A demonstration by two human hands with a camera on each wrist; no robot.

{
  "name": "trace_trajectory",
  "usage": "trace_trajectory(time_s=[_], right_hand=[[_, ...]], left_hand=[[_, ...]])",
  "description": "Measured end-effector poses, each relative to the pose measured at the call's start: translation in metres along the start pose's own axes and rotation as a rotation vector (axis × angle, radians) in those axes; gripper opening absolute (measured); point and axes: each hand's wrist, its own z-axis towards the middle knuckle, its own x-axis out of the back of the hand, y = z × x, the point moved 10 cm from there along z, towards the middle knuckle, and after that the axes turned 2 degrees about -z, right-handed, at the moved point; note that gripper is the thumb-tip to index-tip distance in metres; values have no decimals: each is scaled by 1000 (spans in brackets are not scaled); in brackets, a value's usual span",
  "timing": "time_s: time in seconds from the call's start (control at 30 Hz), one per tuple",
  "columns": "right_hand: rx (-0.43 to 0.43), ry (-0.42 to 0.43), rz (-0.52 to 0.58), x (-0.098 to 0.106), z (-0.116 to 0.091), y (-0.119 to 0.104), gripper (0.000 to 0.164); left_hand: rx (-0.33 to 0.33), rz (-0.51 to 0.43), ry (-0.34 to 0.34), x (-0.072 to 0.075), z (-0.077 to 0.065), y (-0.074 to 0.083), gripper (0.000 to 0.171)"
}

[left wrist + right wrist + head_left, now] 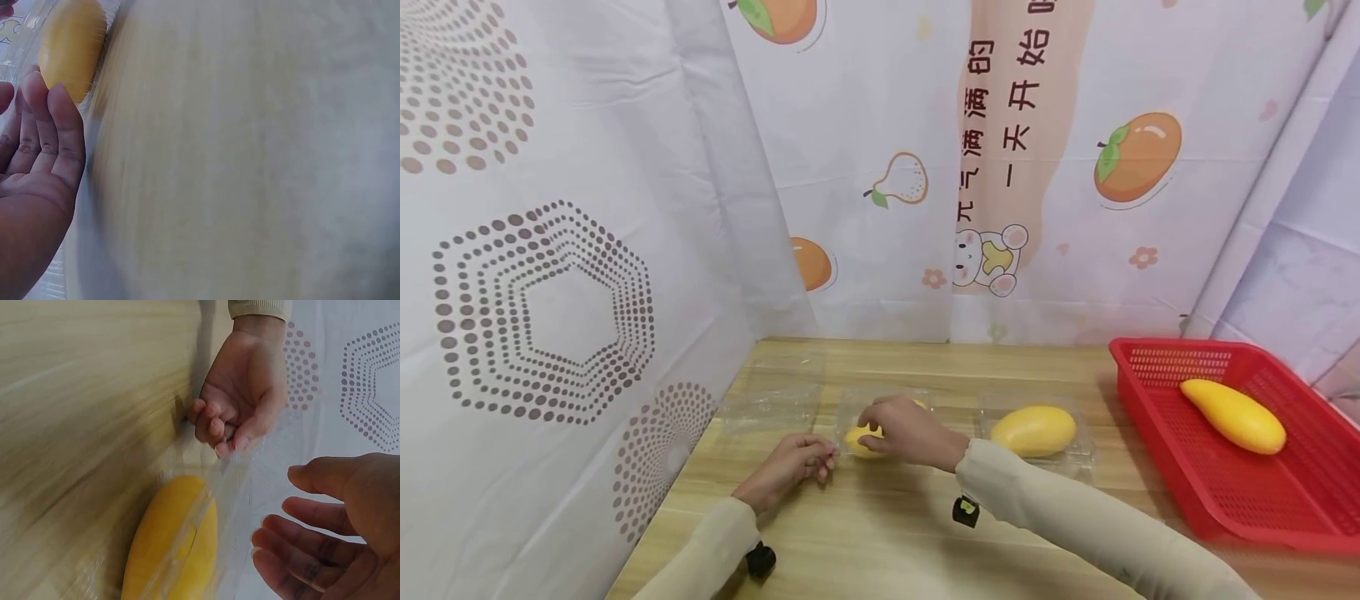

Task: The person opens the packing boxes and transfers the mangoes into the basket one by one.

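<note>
A yellow mango [867, 442] lies in the middle clear plastic box [181, 469], partly hidden in the head view by my right hand. My left hand [796, 467] is at the box's left front corner; its thumb and fingertips pinch the plastic edge there. In the left wrist view the left hand [40, 150] has its fingers bent beside the mango [75, 47]. Above the box hovers my right hand [910, 429], fingers spread and loosely bent. The right wrist view shows this right hand [331, 531] apart from the mango [169, 544], holding nothing.
To the right stands another clear box [1082, 454] with a yellow mango [1033, 431] in it. A clear plastic box [771, 404] lies at the left. One more mango [1234, 417] lies in a red basket [1180, 467] at the far right. Printed curtains [880, 100] close off the back.
</note>
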Motion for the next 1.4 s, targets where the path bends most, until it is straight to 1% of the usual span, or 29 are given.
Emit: trace_trajectory(time_s=[0.13, 0.27, 0.43, 0.53, 0.63, 0.73, 0.83, 1.0, 1.2, 1.3, 1.4], right_hand=[[20, -3, -33, -8, 8, -8, 24], [9, -4, -65, -14, 13, -12, 26], [-1, 15, -133, -21, 16, -16, 18], [-5, 21, -154, -25, 18, -18, 16], [1, 26, -179, -30, 21, -21, 16], [34, 45, -252, -34, 22, -27, 20], [68, 74, -370, -37, 24, -32, 22], [72, 79, -493, -43, 28, -34, 25], [115, 71, -532, -49, 30, -42, 18], [116, 61, -521, -50, 31, -45, 15], [95, 51, -485, -50, 32, -44, 19]], left_hand=[[-9, -4, -10, -2, 1, 0, 34], [-20, -12, -20, -9, 2, 1, 37], [-19, -21, -27, -16, 5, 1, 37], [-11, -31, -28, -16, 6, 0, 32], [-17, -37, -33, -17, 6, -2, 24], [-30, -40, -41, -17, 5, -2, 17], [-43, -44, -44, -19, 3, 0, 16], [-51, -43, -37, -19, 1, 3, 17], [-47, -17, -30, -17, -1, 2, 16], [-48, -16, -26, -15, -2, 2, 17], [-43, -31, -15, -13, -2, 2, 18]])
